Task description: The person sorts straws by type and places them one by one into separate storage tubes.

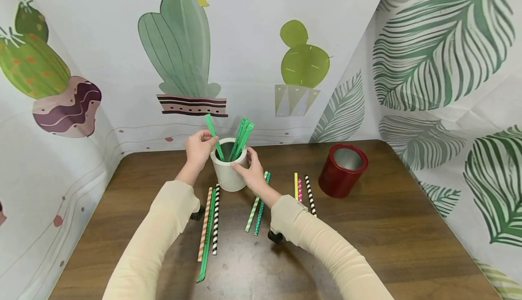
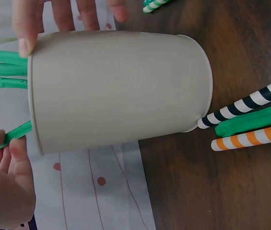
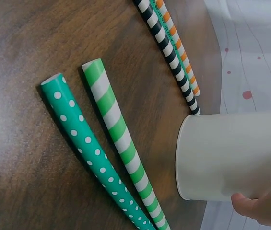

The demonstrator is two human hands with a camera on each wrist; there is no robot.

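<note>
A cream-white canister (image 1: 229, 176) stands upright near the table's back edge. My left hand (image 1: 198, 151) pinches a green paper-wrapped straw (image 1: 210, 126) whose lower end is inside the canister by the left rim. Several more green wrapped straws (image 1: 243, 132) lean to the right in the same canister. With thumb and fingers around its right side, my right hand (image 1: 254, 172) grips the canister; the left wrist view shows those fingers (image 2: 88, 13) at the rim. The right wrist view shows only the thumb (image 3: 246, 205) side of that hand against the wall.
Left of centre lie an orange-striped straw (image 1: 205, 225), a green wrapped one (image 1: 207, 236) and a black-striped one (image 1: 216, 223). Green-striped (image 3: 121, 134) and green dotted (image 3: 89, 148) straws lie right. Beyond are yellow (image 1: 296, 186), pink (image 1: 300, 190) and black-striped (image 1: 310, 191) straws, and a red canister (image 1: 338, 177).
</note>
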